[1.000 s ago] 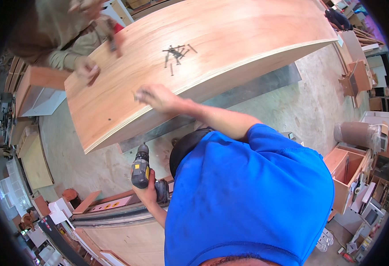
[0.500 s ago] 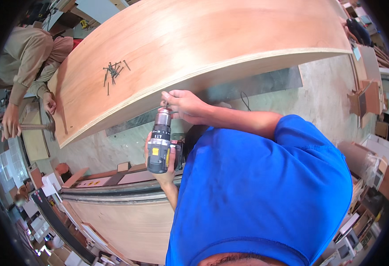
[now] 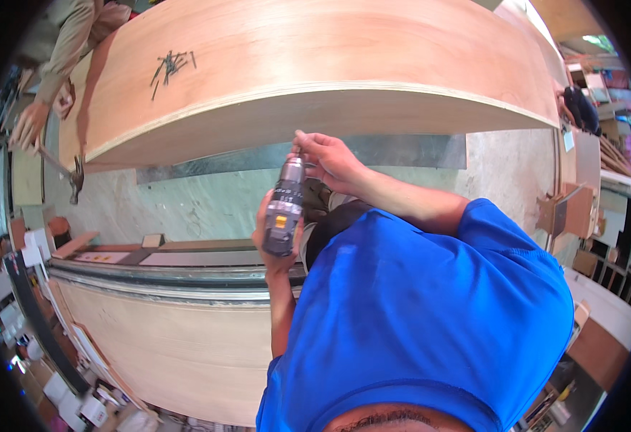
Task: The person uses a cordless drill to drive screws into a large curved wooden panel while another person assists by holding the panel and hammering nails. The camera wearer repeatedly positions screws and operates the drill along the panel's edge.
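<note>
My left hand [image 3: 264, 241] is closed round a black and grey cordless drill [image 3: 287, 205], whose chuck points away from me toward the workpiece. At the chuck's tip the fingers of my right hand [image 3: 330, 160] are pinched together. A small dark piece shows between them, too small to tell as bit or screw. Beyond my hands lies a large plywood-topped piece [image 3: 315, 50] with a long curved-looking front edge. A loose pile of dark screws [image 3: 169, 66] rests on its top, left of the middle. The drill's tip is apart from the wood.
At the far left a co-worker's hand [image 3: 31, 126] holds a claw hammer [image 3: 76, 180] beside the panel's left end. Behind the drill runs a long bench with metal rails [image 3: 150, 282] and a pale board [image 3: 164, 345]. Wooden offcuts [image 3: 564, 209] stand at the right.
My view has turned, so the panel and screws sit higher in the picture. The drill and both my hands now appear farther right. The co-worker's hammer has tilted, its head hanging lower.
</note>
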The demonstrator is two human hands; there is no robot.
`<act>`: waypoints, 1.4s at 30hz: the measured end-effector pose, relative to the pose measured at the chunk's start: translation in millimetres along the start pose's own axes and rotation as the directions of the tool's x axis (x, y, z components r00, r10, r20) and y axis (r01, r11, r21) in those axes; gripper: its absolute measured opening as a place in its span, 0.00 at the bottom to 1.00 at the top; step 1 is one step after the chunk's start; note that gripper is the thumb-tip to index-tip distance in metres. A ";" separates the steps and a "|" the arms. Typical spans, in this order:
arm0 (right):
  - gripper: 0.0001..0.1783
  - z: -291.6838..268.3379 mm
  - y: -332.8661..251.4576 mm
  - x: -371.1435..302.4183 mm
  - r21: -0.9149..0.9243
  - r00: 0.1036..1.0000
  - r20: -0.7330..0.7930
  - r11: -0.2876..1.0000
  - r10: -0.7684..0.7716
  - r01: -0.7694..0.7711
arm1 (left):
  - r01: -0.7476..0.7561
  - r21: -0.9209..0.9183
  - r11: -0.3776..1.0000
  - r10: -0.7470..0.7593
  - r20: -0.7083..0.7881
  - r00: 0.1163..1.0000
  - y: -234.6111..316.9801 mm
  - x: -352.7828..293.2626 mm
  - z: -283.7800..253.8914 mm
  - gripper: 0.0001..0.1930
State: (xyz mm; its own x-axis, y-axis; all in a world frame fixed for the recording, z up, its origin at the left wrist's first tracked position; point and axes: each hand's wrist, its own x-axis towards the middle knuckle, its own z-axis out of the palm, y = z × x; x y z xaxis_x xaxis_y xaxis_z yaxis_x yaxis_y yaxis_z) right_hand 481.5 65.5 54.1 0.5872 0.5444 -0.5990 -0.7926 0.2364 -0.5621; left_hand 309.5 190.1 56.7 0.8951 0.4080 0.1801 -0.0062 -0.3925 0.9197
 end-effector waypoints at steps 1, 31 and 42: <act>0.14 0.0 0.5 -4.5 0.001 0.997 -0.078 1.000 -0.002 0.002 | -0.030 -0.029 0.999 0.030 -0.022 0.999 -0.7 -5.2 10.5 0.37; 0.18 -68.1 -43.9 11.8 -0.394 0.999 0.001 0.918 -0.054 0.050 | -0.242 -0.287 0.927 0.127 -0.369 0.921 -65.8 -21.1 178.8 0.39; 0.20 -65.7 -46.0 9.1 -0.400 1.000 0.011 0.916 -0.027 0.029 | -0.268 -0.248 0.931 0.169 -0.358 0.918 -62.9 -13.5 172.1 0.39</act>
State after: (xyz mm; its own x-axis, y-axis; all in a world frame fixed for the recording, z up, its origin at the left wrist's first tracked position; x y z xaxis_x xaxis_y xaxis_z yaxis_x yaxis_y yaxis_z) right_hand 534.1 6.7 37.0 0.6063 0.5465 -0.5777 -0.6433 -0.0900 -0.7603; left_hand 374.6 67.4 -63.6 0.6611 0.6034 0.4459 -0.3565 -0.2703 0.8943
